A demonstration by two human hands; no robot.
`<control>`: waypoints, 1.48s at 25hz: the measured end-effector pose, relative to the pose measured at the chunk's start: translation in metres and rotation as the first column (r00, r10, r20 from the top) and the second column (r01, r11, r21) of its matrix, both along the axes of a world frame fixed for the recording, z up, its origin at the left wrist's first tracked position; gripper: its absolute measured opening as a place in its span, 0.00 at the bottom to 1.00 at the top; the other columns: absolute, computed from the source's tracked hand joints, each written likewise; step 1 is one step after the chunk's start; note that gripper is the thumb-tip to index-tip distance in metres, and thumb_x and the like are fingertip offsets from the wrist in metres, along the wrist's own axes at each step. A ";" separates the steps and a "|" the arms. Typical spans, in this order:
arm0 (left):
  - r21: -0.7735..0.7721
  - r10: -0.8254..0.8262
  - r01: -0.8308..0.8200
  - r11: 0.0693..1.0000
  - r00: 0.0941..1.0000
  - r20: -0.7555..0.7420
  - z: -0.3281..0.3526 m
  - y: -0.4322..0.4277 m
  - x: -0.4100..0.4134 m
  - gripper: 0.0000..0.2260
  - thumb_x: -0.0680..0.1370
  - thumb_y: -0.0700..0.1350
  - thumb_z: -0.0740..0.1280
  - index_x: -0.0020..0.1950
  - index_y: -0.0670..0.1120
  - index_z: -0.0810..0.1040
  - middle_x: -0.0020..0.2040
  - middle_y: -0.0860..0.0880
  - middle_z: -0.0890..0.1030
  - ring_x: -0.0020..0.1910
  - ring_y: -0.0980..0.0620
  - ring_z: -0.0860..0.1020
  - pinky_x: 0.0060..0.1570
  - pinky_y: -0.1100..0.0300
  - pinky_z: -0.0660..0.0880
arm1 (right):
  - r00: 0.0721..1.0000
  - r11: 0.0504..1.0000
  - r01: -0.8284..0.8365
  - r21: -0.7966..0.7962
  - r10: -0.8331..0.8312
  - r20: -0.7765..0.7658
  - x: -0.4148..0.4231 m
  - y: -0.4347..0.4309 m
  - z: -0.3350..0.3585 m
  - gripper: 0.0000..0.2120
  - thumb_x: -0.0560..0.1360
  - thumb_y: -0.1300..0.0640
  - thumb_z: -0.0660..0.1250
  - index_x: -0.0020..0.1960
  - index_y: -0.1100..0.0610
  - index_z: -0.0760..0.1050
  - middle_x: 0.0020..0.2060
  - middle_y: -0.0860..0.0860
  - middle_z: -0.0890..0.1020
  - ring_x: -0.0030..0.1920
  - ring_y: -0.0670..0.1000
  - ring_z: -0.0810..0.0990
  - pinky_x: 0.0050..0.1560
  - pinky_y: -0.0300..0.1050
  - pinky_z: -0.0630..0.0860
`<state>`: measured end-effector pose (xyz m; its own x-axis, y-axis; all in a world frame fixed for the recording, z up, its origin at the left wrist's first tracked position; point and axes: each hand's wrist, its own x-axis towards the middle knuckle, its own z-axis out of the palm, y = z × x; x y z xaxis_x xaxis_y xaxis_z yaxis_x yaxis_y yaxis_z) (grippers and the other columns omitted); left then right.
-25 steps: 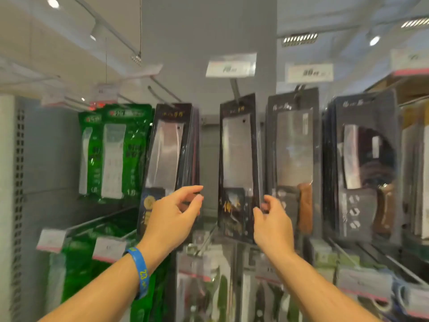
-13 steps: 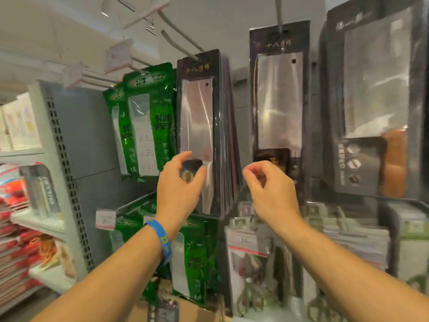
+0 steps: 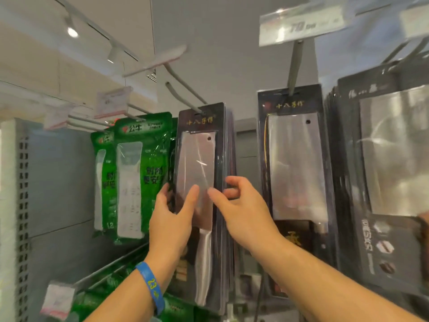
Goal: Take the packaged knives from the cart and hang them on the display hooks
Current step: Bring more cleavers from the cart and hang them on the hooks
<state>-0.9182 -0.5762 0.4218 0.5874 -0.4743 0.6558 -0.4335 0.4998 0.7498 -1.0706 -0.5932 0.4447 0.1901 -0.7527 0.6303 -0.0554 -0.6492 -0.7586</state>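
A stack of black packaged cleavers hangs on a grey display hook at the centre. My left hand grips the front pack's left edge, thumb on the clear front. My right hand pinches the same stack at its right edge, thumb on the front and fingers behind. A second black cleaver pack hangs on the hook to the right. The cart is out of view.
Green packaged power strips hang to the left. Larger dark knife packs hang at the right. A price tag sticks out overhead, and an empty hook juts out above the stack. Perforated grey shelving stands at the far left.
The view has moved closer and up. Both hands rose from the packs' lower part to the left cleaver stack; my right hand shifted left and now pinches its right edge.
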 end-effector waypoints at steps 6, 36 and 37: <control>0.002 0.085 -0.085 0.996 0.996 -0.017 0.035 -0.002 -0.003 0.57 0.57 0.82 0.63 0.77 0.49 0.64 0.54 0.59 0.77 0.54 0.57 0.77 0.53 0.57 0.74 | 0.956 0.975 -0.222 -0.004 0.218 0.194 0.016 -0.005 0.051 0.19 0.77 0.48 0.74 0.61 0.44 0.67 0.47 0.37 0.76 0.45 0.36 0.76 0.42 0.31 0.71; 0.037 -0.276 0.299 0.954 0.918 -0.286 0.065 0.043 0.029 0.45 0.69 0.77 0.51 0.60 0.40 0.81 0.56 0.42 0.84 0.61 0.42 0.79 0.65 0.44 0.71 | 0.990 0.984 -0.049 -0.174 0.071 0.124 -0.007 -0.039 0.056 0.14 0.80 0.53 0.70 0.65 0.51 0.75 0.47 0.44 0.79 0.42 0.44 0.79 0.43 0.33 0.74; 0.042 -0.299 0.327 0.944 0.903 -0.308 0.066 0.040 0.030 0.47 0.69 0.77 0.51 0.63 0.38 0.79 0.57 0.40 0.83 0.60 0.41 0.80 0.62 0.44 0.73 | 0.989 0.986 -0.075 -0.148 0.092 0.113 -0.006 -0.039 0.054 0.13 0.80 0.54 0.70 0.64 0.51 0.75 0.43 0.43 0.79 0.40 0.43 0.79 0.38 0.30 0.72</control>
